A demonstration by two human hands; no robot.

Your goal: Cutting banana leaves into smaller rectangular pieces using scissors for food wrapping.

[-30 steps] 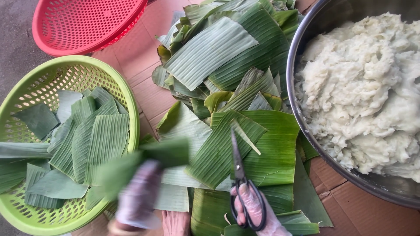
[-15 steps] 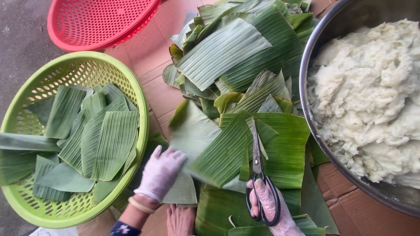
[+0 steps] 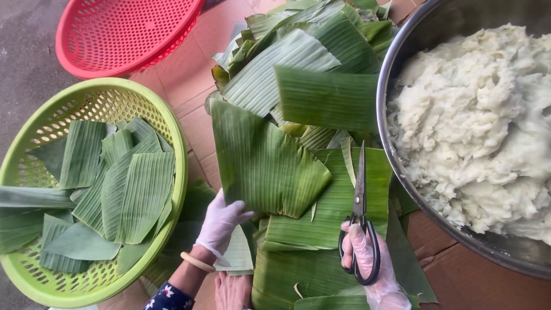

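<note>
Leaf (image 3: 264,163) left — scissors (image 3: 360,229) right

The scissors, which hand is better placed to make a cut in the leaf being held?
Right. The right hand already grips the scissors, blades closed and pointing up beside the banana leaf. The gloved left hand holds that leaf's lower edge, so it likely steadies it.
</note>
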